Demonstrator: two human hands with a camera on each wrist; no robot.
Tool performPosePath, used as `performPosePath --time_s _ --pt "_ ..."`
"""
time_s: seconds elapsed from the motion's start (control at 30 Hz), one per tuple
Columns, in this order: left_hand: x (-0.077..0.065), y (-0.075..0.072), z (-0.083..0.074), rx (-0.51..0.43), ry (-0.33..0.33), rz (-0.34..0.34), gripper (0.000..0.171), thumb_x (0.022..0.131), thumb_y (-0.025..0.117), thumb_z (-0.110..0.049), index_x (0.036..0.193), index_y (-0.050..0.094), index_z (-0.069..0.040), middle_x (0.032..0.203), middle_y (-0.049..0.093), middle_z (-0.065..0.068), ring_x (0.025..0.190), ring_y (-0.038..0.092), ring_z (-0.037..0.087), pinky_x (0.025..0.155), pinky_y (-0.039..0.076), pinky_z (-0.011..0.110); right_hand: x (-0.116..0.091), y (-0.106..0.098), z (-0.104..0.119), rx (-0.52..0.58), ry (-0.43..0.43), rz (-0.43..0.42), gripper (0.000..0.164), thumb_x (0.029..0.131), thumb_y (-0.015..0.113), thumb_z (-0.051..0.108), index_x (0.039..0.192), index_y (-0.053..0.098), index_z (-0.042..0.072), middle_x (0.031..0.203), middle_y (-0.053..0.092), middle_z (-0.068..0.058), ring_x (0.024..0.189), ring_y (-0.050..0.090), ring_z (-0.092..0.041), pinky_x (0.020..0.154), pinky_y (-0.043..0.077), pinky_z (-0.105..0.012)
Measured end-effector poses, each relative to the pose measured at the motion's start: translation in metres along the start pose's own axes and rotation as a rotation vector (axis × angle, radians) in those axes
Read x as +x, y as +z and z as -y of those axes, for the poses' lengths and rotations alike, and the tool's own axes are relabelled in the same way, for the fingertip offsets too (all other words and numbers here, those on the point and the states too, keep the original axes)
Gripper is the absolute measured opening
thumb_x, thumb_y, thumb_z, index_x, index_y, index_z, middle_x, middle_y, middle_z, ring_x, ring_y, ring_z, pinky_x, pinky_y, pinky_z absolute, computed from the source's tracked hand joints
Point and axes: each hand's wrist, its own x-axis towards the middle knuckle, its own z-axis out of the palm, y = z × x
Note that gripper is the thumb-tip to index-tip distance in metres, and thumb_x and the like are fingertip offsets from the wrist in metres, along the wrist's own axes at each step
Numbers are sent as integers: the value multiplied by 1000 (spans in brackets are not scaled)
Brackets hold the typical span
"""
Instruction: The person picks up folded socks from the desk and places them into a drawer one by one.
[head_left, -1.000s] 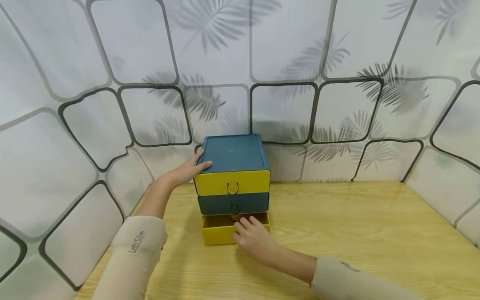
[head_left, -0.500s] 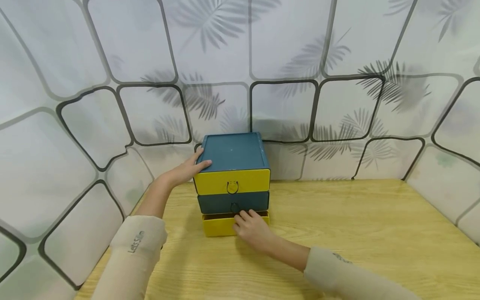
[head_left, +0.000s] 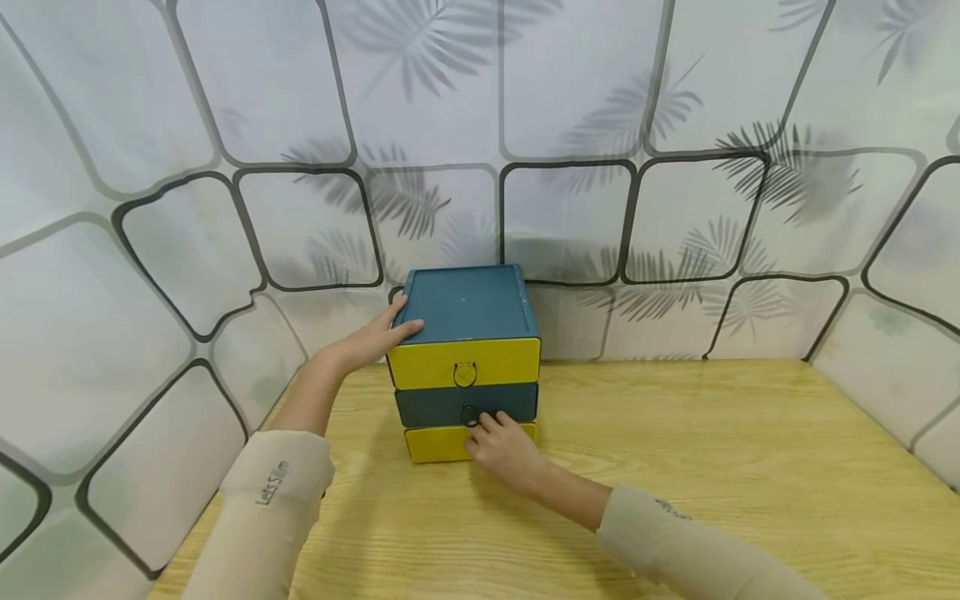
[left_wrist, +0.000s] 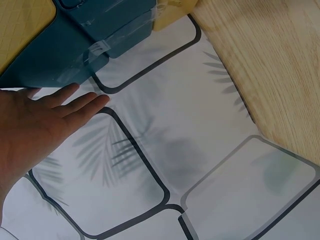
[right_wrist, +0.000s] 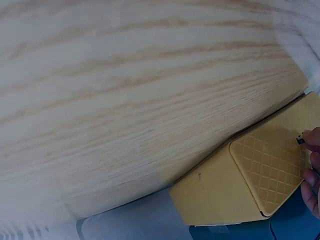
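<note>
A stacked drawer unit with a blue top (head_left: 467,304) stands on the table. Its top drawer (head_left: 420,367) is yellow, its middle drawer (head_left: 427,407) dark blue, its bottom drawer (head_left: 438,445) yellow. All three fronts look pushed in. My left hand (head_left: 371,340) rests at the unit's upper left edge, thumb on the top, fingers straight along the side, as the left wrist view also shows. My right hand (head_left: 508,454) is at the bottom drawer's front, fingers curled at its small dark ring handle (right_wrist: 300,139). The hand covers most of that handle.
The wood-grain table (head_left: 675,467) extends to the right and in front of the unit. A patterned curtain (head_left: 570,217) with leaf prints hangs behind and at both sides, close to the unit's back. The upper drawers carry ring handles (head_left: 465,375).
The bottom drawer has slid inward from partly pulled out, hiding its inside. My right hand has moved forward with it. The left hand has stayed at the unit's edge.
</note>
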Motion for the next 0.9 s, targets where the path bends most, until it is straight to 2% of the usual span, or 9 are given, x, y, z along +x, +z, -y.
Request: performPosePath --time_s 0.2,0.4,0.5,0.6,0.73,0.8,0.9 --pt "0 0 1 -2 -5 0 74 98 35 -44 147 -12 -15 150 -12 17 135 -5 39 102 9 61 -1 0 2 7 2 3 7 82 69 11 84 70 17 91 65 1 79 53 -17 63 42 -27" --pt "0 -1 3 1 -13 -4 75 98 35 -45 147 -12 -15 150 -11 18 135 -4 39 102 10 60 -3 -2 7 12 -12 36 12 83 69 10 91 71 17 95 62 0 83 54 -17 66 44 -27" --pt "0 0 3 46 -20 -28 74 97 34 -47 148 -10 -15 150 -7 19 134 -1 41 101 11 61 -5 -4 7 20 12 13 12 82 69 11 92 72 17 94 62 0 83 54 -17 66 45 -27" --pt "-2 2 0 192 -11 -119 73 97 33 -50 149 -2 -13 150 1 21 134 2 43 100 11 63 -10 -8 6 65 67 -39 6 81 71 16 86 72 17 87 61 0 79 54 -18 64 46 -28" --pt "-4 13 -11 525 31 -331 67 97 34 -50 149 15 -12 149 12 20 134 8 41 103 10 59 -28 -27 -6 186 147 -50 11 75 75 19 80 67 15 79 55 0 71 49 -17 59 43 -28" --pt "-5 24 -22 671 60 -414 64 97 34 -49 148 21 -13 150 15 17 135 9 37 106 8 54 -41 -38 -19 248 186 -55 14 73 76 16 81 65 13 77 52 0 69 47 -17 57 41 -28" --pt "-7 47 -41 794 160 -497 62 96 35 -50 147 27 -15 150 18 13 136 10 34 107 6 50 -61 -52 -45 299 250 -113 16 72 74 12 85 65 10 77 52 -1 67 46 -17 54 42 -27"
